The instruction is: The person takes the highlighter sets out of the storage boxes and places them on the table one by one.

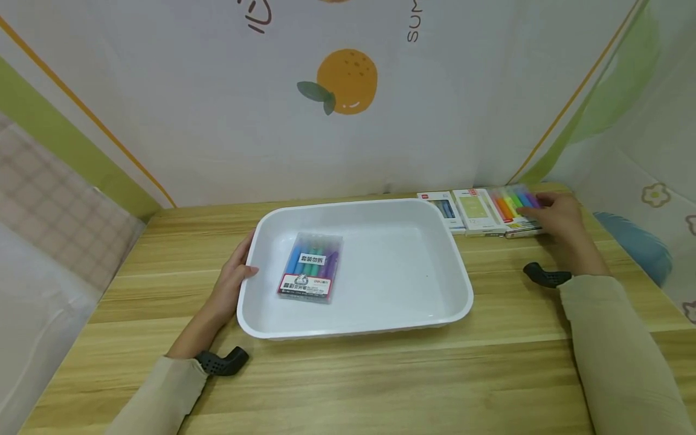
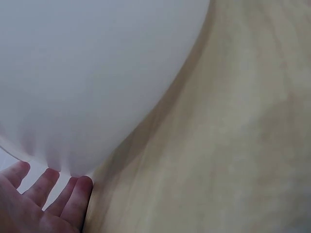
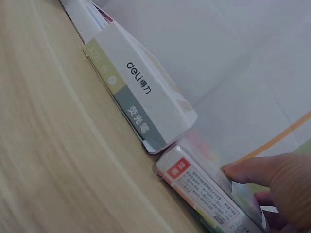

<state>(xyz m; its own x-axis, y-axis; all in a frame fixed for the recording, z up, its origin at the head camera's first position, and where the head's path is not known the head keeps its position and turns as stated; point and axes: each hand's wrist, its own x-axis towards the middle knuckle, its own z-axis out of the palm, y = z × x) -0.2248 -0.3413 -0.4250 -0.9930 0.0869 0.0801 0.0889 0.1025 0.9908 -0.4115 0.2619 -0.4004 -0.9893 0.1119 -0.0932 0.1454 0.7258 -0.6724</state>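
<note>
My left hand (image 1: 232,280) grips the left side of a white plastic tray (image 1: 359,331), thumb over the rim and fingers along the outer wall. In the left wrist view, fingertips (image 2: 83,183) touch the tray's outside. Inside the tray, towards its left, lies a clear pack of blue, green and purple highlighters (image 1: 311,266). At the far right of the table, my right hand (image 1: 562,214) grips a clear pack of rainbow-coloured highlighters (image 1: 511,202). The right wrist view has the thumb on the pack's upper face; its printed end (image 3: 206,196) faces the camera, with other fingers partly hidden behind it.
Left of the right hand's pack lie a white and green highlighter box (image 1: 478,211) and another white box with a window (image 1: 448,211), in a row. The tray's right corner reaches close to them. A printed curtain (image 1: 217,121) hangs behind the wooden table (image 1: 380,386).
</note>
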